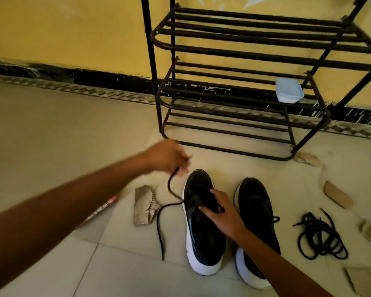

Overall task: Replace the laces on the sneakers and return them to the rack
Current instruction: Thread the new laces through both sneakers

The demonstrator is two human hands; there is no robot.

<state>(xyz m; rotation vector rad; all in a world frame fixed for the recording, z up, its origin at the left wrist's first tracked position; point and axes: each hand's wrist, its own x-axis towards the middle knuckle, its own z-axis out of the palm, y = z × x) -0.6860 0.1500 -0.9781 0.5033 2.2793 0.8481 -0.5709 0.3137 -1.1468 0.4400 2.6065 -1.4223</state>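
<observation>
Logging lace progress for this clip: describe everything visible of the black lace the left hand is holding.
The black lace is a thin round cord, hanging slack. The left hand pinches one end above the floor. From there it curves down to the side of the left sneaker, bends back, and trails toward the camera across the tiled floor, passing a torn cardboard scrap, its free tip lying loose. Whether it passes through an eyelet cannot be told.

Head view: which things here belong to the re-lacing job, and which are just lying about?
Job: left sneaker, right sneaker, lace pinched by the left hand, coiled laces, rack.
Lying about: plastic tub on the rack, cardboard scraps.
</observation>
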